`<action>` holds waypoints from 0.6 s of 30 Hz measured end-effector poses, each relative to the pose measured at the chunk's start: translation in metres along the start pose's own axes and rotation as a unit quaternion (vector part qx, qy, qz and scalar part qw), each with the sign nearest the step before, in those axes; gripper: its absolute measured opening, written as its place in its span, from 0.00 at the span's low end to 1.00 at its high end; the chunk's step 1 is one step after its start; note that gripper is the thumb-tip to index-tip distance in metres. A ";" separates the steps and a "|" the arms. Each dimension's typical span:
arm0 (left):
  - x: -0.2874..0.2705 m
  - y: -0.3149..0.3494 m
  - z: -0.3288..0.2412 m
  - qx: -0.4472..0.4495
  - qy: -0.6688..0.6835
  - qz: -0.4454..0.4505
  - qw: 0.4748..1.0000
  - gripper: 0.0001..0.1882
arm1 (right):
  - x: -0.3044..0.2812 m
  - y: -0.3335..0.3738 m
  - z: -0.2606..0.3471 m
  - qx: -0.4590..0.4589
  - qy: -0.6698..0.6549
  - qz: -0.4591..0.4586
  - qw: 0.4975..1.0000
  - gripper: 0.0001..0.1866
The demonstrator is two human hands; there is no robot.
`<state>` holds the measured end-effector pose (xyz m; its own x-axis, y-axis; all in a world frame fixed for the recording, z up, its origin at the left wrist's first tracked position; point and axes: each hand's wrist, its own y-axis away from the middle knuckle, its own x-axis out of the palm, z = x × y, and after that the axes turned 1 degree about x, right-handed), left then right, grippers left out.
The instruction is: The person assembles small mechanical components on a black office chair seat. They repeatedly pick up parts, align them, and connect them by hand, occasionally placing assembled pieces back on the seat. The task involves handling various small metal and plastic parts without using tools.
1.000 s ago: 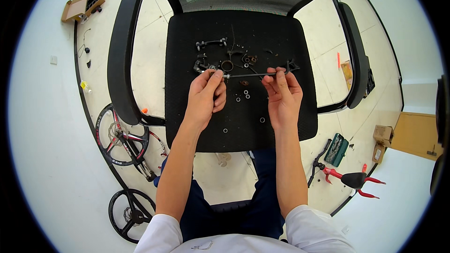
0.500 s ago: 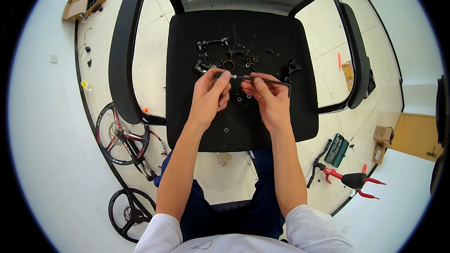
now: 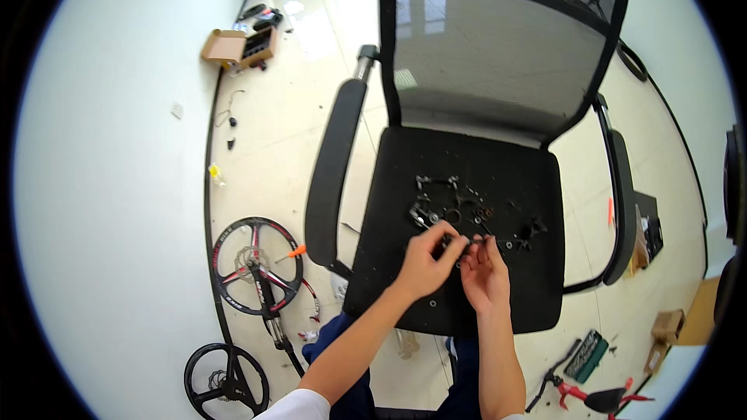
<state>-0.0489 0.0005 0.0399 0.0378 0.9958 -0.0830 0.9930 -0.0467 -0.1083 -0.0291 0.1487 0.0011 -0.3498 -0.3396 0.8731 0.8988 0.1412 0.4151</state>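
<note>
Over the black chair seat, my left hand pinches a small bolt, largely covered by its fingers. Fingertip to fingertip with it, my right hand is closed on the thin black hex key. Only a short dark length of the key shows now, and blur hides how it meets the bolt. Just beyond the hands lie a metal ring, a silver and black clamp-like part and a narrow black bracket. A black knob-like part rests right of my right hand.
The chair's armrests and mesh back surround the seat. A small washer lies near its front. On the floor are a spoked wheel, an orange-handled screwdriver, an open cardboard box and a green tool case.
The view has swung left and up, so chair and hands appear further right and lower. My hands have drawn closer together, and the hex key's bent end no longer shows clearly.
</note>
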 end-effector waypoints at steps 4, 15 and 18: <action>-0.001 0.003 0.003 -0.021 0.044 0.019 0.999 0.09 | 0.012 0.001 0.004 -0.074 0.124 0.007 0.989 0.09; 0.019 0.005 0.016 -0.133 0.184 0.042 0.973 0.12 | 0.024 -0.001 0.009 -0.133 0.235 0.017 0.963 0.09; 0.023 0.002 0.006 0.035 -0.012 -0.019 0.999 0.08 | 0.020 -0.008 0.010 -0.152 0.328 0.000 0.932 0.06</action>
<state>-0.0464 0.0233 0.0315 -0.0032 0.9949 -0.1003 0.9836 -0.0150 -0.1799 -0.0457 0.1505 0.0182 -0.2030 -0.8492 0.4874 0.9670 -0.0956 0.2362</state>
